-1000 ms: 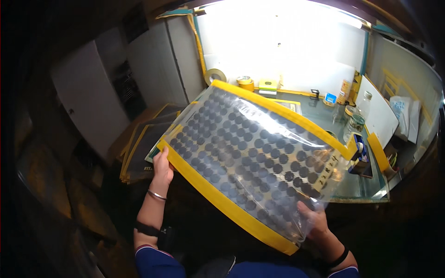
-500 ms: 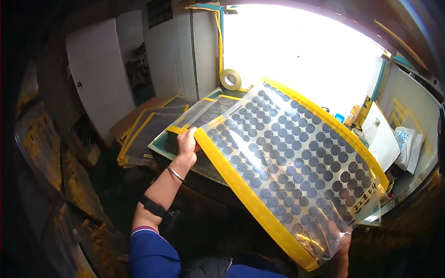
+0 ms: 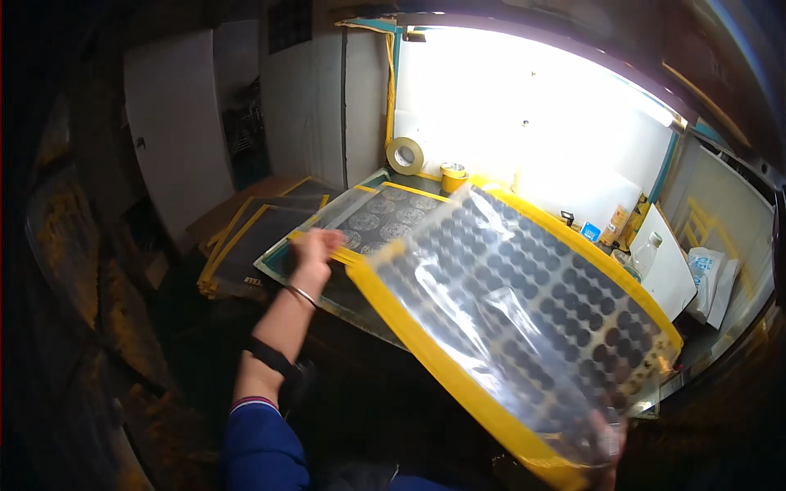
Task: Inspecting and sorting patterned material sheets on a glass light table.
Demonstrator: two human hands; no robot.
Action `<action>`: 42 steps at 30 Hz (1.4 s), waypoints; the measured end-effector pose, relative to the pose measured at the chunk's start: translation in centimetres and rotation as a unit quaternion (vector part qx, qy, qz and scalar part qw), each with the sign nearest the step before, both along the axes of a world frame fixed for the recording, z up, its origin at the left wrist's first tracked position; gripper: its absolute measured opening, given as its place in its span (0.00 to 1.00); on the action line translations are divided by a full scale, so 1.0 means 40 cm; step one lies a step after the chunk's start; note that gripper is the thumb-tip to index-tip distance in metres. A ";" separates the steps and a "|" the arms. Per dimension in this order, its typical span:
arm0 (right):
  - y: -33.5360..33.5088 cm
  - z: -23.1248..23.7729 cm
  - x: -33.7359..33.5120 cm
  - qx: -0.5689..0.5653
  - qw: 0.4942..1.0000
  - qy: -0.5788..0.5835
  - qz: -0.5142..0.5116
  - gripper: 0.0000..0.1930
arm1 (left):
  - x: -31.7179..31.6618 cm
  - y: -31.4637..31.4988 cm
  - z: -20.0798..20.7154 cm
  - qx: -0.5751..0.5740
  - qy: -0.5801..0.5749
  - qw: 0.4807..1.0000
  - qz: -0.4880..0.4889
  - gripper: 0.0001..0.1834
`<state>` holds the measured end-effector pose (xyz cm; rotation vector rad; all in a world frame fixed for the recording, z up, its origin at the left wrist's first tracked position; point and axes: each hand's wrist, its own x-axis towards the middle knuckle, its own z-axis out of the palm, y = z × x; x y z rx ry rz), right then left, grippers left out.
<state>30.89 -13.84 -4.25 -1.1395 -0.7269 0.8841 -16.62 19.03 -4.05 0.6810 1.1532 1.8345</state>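
Observation:
A large clear film sheet, edged with yellow tape and covered with rows of dark round spots, is held tilted above the table. My right hand grips its lower right corner, the fingers partly hidden and seen through the plastic. My left hand is just off the sheet's left corner, its blurred fingers stretched out and holding nothing. Beyond that hand, another yellow-edged film with larger round patterns lies on the green-framed table.
A stack of dark yellow-edged sheets lies at the left. Tape rolls stand at the back, below a bright lit panel. A clear bottle, a white board and a white plastic bag are at the right.
My left hand has let go of the sheet's left corner and moved slightly left. The sheet has sagged and tilted, with glare now across it. My right hand still holds its corner.

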 end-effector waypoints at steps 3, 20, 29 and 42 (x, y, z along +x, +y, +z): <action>-0.056 0.031 0.043 0.017 0.999 -0.027 -0.015 0.15 | -0.084 -0.070 0.019 0.061 0.033 0.997 0.015 0.16; -0.020 -0.155 0.168 0.026 0.989 -0.137 -0.043 0.14 | 0.052 -0.117 0.016 0.102 0.591 0.798 0.064 0.18; 0.027 0.021 0.087 0.009 1.000 -0.020 0.006 0.16 | -0.238 -0.079 0.087 0.002 0.669 0.714 0.205 0.26; -0.016 0.063 0.035 0.028 0.998 0.015 -0.047 0.18 | 0.067 -0.265 -0.038 0.363 0.785 0.473 -0.166 0.19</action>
